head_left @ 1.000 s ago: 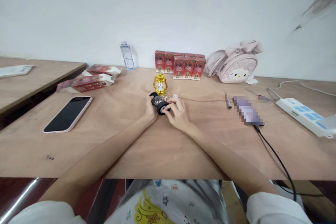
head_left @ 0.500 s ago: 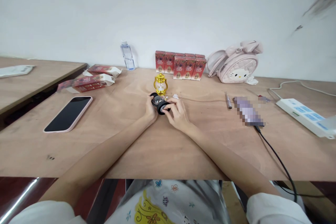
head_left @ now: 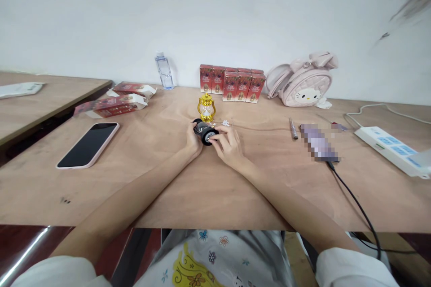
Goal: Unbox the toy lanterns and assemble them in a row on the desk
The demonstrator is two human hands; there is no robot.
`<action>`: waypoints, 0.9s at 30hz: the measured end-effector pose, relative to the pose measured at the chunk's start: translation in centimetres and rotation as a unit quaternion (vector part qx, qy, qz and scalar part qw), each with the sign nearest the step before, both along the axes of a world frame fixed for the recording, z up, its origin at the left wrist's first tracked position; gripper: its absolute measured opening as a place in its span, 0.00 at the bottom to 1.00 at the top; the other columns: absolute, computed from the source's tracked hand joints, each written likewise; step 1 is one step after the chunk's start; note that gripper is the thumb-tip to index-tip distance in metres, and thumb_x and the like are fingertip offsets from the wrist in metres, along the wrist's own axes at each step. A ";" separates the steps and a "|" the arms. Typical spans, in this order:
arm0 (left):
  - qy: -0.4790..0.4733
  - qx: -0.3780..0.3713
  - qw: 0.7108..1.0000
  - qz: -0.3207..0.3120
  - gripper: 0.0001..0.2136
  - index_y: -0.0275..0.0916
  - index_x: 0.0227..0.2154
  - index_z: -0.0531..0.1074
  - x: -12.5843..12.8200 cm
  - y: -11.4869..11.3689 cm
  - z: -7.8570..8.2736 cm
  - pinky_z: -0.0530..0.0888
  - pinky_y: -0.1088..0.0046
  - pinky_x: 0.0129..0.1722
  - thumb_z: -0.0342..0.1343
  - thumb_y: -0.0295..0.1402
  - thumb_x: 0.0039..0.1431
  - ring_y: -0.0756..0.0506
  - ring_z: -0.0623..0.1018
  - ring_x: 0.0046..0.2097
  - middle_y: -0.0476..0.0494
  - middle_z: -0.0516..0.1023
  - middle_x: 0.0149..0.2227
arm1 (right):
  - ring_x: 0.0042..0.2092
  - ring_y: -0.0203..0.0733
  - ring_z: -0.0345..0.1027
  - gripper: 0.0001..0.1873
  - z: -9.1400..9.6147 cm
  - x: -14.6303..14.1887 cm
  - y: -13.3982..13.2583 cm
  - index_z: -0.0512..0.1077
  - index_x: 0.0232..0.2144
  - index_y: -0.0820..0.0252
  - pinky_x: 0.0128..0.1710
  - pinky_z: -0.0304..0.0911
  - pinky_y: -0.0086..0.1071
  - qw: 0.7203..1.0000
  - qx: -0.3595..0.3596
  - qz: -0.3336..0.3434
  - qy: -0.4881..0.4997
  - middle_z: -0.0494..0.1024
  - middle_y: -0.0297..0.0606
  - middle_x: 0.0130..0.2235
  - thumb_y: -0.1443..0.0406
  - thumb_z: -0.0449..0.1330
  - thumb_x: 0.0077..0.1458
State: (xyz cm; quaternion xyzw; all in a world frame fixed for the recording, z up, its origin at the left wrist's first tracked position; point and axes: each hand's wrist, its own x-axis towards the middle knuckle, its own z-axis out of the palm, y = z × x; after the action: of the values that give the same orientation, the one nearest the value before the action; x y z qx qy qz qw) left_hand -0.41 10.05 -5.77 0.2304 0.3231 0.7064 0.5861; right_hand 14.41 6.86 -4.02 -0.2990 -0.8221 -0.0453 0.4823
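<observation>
A small black lantern (head_left: 203, 129) with a clear middle lies tipped on its side, its round base turned toward me. My left hand (head_left: 193, 140) is closed around its far side and holds it. At the base, the thumb and fingers of my right hand (head_left: 229, 143) are pinched together over the pale centre. Whatever lies between those fingertips is too small to make out. Just behind stands an upright gold lantern (head_left: 206, 108) with a clear globe. Small white pieces (head_left: 226, 123) lie on the table beside it.
Red boxes (head_left: 240, 85) stand by the wall, with opened ones (head_left: 117, 104) at left. Also around are a water bottle (head_left: 164, 71), a phone (head_left: 88, 145), a pink bag (head_left: 305, 85), a screwdriver (head_left: 293, 129), a cabled blurred device (head_left: 318, 141) and a power strip (head_left: 392, 148).
The black lantern's base has turned slightly more toward me, showing more of its pale centre. My right fingertips have shifted a little on it. The rest stays in place.
</observation>
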 end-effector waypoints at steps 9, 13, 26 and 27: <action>-0.017 -0.041 0.999 0.022 0.14 0.36 0.22 0.71 1.0 -1.0 2.3 0.72 0.70 0.39 0.45 0.36 0.53 0.47 0.75 0.30 0.44 0.76 0.25 | 0.44 0.43 0.68 0.07 -0.1 0.1 -0.1 0.70 0.31 0.59 0.44 0.63 0.39 0.999 0.038 -0.002 0.028 0.73 0.46 0.43 0.64 0.54 0.59; -0.028 -0.042 0.998 0.035 0.12 0.37 0.21 0.70 1.1 -1.0 2.5 0.73 0.69 0.39 0.45 0.36 0.52 0.46 0.75 0.30 0.45 0.75 0.24 | 0.44 0.41 0.69 0.06 0.1 0.0 0.0 0.65 0.29 0.58 0.46 0.64 0.40 0.995 -0.011 0.031 0.099 0.74 0.45 0.41 0.65 0.52 0.59; -0.038 -0.039 0.998 0.028 0.12 0.37 0.24 0.70 0.4 -0.5 1.4 0.73 0.71 0.36 0.47 0.40 0.51 0.46 0.77 0.31 0.46 0.75 0.25 | 0.22 0.30 0.67 0.07 0.1 -1.6 0.6 0.65 0.30 0.60 0.24 0.66 0.24 0.754 -0.547 0.088 0.354 0.70 0.26 0.23 0.74 0.55 0.47; -0.036 -0.037 0.998 0.028 0.13 0.37 0.24 0.70 0.4 -0.5 1.4 0.73 0.71 0.36 0.47 0.41 0.51 0.46 0.77 0.30 0.46 0.75 0.25 | 0.21 0.30 0.67 0.07 0.4 -1.7 0.5 0.67 0.28 0.61 0.24 0.67 0.24 0.727 -0.584 0.099 0.346 0.70 0.27 0.22 0.75 0.55 0.46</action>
State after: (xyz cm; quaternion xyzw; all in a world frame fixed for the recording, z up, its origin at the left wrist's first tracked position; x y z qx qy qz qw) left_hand 0.01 9.54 -4.34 0.1734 0.3341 0.7177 0.5858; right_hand 12.75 7.39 -3.67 -0.4335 -0.4872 0.5987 0.4650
